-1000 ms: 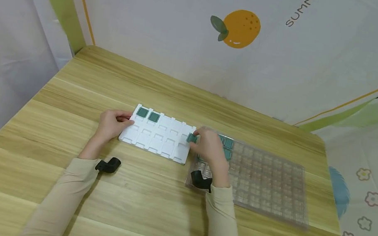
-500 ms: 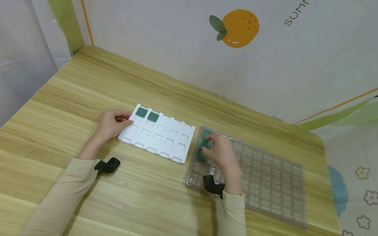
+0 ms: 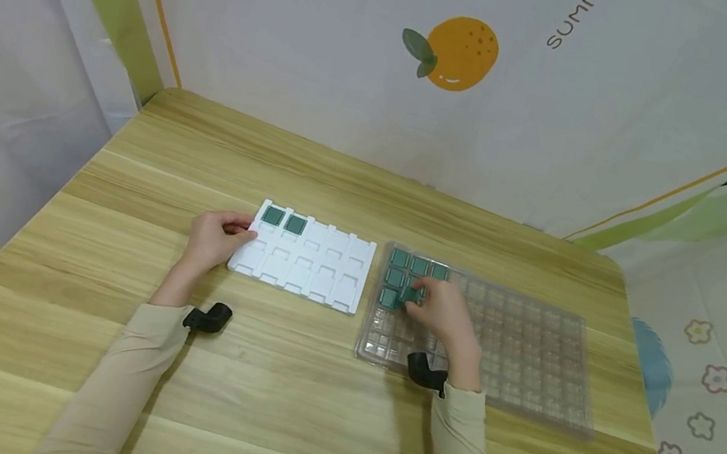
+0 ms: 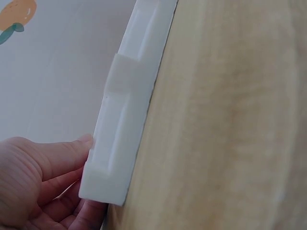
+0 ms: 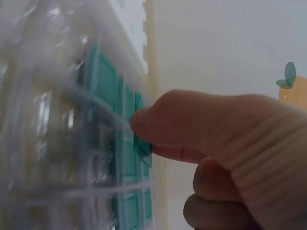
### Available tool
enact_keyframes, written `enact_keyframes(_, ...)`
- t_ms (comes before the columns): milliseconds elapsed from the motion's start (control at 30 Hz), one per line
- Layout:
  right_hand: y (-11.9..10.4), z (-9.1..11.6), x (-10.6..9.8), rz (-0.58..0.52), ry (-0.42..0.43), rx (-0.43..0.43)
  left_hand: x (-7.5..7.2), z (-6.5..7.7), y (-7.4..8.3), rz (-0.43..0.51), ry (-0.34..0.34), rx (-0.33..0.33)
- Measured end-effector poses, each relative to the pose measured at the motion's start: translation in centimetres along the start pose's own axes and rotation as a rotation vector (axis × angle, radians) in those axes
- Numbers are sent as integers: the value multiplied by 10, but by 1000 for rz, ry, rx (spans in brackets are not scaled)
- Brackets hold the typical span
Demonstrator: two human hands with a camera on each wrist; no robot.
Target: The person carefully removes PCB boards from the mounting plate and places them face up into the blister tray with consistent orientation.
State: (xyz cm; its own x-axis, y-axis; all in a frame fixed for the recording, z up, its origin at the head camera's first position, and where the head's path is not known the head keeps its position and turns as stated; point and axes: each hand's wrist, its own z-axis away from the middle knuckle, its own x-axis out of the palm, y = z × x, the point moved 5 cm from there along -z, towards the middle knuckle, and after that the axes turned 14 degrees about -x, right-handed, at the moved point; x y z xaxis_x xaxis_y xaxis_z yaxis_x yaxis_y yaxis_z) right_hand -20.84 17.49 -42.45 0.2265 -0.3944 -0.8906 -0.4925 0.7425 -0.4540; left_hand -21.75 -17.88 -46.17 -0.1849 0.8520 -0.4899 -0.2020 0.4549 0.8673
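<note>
My left hand (image 3: 210, 239) holds the left end of a white moulded tray (image 3: 305, 257) between thumb and fingers; the left wrist view shows the thumb (image 4: 67, 153) on the tray's edge. Two green square chips (image 3: 274, 216) sit in the tray's far-left pockets. My right hand (image 3: 442, 310) is over the left part of a clear plastic tray (image 3: 510, 350), pinching a green square chip (image 3: 409, 295). In the right wrist view, this chip (image 5: 142, 143) looks tilted, partly behind the thumb. Several more chips (image 3: 399, 258) lie in the clear tray's far-left pockets, some hidden by the hand.
Both trays lie on a wood-grain table (image 3: 276, 390), with a narrow gap between them. A printed curtain (image 3: 339, 36) hangs behind the table's far edge. Black wrist-camera mounts (image 3: 209, 317) stick out inward from both wrists.
My right hand has carried the chip rightward from the white tray's right edge to the clear tray, then a little nearer to me. My left hand has stayed on the white tray.
</note>
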Motion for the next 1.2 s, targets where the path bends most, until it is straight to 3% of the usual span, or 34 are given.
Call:
enact_keyframes(767,4,8,4,105,-3,-29,-1,0,1,3,-2,9)
enact_keyframes(1200,4,10,5,60,28,-13,-1,1,1,3,0,12)
